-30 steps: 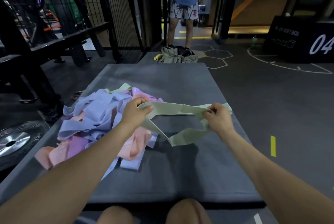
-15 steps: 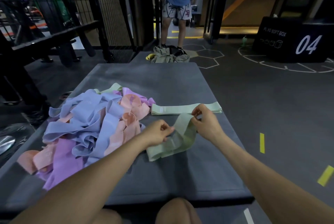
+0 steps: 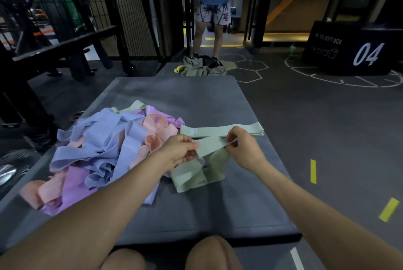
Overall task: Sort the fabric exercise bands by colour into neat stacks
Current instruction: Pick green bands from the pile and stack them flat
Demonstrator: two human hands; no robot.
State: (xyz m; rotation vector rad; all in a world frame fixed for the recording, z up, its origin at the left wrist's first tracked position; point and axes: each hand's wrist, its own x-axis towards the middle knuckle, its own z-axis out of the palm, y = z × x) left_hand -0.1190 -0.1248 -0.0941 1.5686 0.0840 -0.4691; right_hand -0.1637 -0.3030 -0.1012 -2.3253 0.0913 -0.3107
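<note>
No bins here, just a grey mat (image 3: 196, 99) on a dark gym floor (image 3: 316, 117). Left hand (image 3: 177, 152) and right hand (image 3: 242, 146) each pinch one end of a green band (image 3: 209, 144) above the mat, the rest drooping. A flat green band (image 3: 220, 130) lies just behind (tangled pile (image 3: 98, 145) sits left). Black plyo box (image 3: 353, 49) far right.
</note>
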